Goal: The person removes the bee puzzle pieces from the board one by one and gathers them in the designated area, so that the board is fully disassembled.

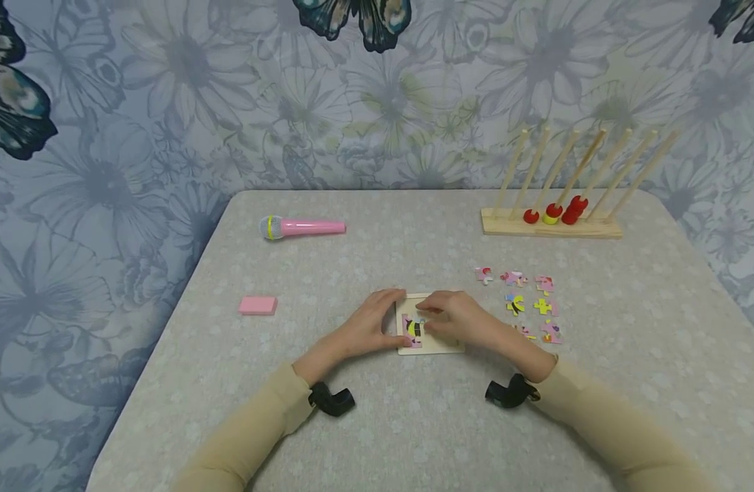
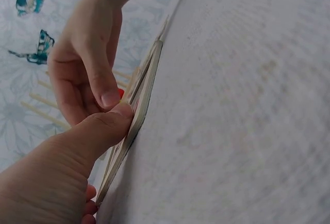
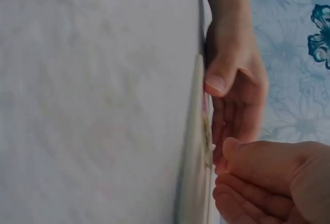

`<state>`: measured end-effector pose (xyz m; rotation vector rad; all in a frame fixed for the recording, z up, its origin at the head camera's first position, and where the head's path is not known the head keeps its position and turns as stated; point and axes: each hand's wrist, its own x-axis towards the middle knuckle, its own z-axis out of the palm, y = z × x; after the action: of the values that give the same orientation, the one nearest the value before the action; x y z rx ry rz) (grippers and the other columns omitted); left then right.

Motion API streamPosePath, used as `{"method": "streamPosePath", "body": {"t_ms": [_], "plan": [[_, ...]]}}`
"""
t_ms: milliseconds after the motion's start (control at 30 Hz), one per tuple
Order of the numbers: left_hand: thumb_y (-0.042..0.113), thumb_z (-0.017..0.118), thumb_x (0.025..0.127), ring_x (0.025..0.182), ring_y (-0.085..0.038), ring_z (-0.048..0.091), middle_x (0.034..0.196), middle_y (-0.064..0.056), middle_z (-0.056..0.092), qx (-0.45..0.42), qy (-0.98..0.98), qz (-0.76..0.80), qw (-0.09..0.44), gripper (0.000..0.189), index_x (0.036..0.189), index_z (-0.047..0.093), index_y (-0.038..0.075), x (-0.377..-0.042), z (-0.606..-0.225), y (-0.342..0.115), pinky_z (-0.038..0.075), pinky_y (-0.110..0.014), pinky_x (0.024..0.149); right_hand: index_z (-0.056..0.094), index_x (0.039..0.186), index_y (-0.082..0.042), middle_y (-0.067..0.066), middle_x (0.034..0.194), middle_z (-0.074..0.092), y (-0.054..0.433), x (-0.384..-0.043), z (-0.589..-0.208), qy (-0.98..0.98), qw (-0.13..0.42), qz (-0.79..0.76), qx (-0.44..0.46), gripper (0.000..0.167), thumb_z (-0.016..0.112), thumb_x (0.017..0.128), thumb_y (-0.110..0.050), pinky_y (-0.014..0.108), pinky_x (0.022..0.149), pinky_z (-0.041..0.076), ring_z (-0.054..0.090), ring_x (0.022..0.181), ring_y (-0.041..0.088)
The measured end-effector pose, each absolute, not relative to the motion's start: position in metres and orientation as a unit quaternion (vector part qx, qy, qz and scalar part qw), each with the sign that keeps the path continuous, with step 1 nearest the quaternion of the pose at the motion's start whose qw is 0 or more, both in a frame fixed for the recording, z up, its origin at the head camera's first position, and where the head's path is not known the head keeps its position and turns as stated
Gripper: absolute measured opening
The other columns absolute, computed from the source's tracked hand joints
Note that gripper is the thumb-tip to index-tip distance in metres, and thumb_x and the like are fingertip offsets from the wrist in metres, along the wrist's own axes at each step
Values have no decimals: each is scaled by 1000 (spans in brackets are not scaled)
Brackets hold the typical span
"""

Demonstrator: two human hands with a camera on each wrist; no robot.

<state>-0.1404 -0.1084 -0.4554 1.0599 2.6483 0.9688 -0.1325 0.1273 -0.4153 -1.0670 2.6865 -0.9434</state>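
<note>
In the head view, a small wooden puzzle tray (image 1: 444, 347) lies on the table between both hands. Puzzle pieces (image 1: 411, 331) with a yellow and black striped picture on pink sit along its left side. My left hand (image 1: 369, 322) grips the tray's left side, its thumb over the lower left corner and its fingers at the top edge. Over the tray, my right hand (image 1: 461, 318) pinches a small puzzle piece (image 3: 213, 147) between thumb and fingers; most of that piece is hidden. The right wrist view shows those fingertips close over the tray's surface.
Several loose puzzle pieces (image 1: 543, 307) lie in rows right of the tray. A pink block (image 1: 258, 305) lies at the left, and a pink toy microphone (image 1: 312, 227) farther back. At the back right stands a wooden peg stand (image 1: 551, 231) with red and yellow beads.
</note>
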Motion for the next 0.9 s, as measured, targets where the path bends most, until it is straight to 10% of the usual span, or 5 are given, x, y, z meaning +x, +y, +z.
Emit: {"method": "streamPosePath", "body": {"t_ms": [900], "plan": [[43, 77, 77, 133, -26, 31, 144, -14, 36, 367, 872, 318, 63, 92, 144, 32, -1, -139, -453, -108, 28, -40, 109, 66, 103, -4, 2, 98, 60, 109, -131, -425, 893, 23, -289, -344, 27, 75, 78, -9, 35, 80, 49, 56, 90, 16]]}}
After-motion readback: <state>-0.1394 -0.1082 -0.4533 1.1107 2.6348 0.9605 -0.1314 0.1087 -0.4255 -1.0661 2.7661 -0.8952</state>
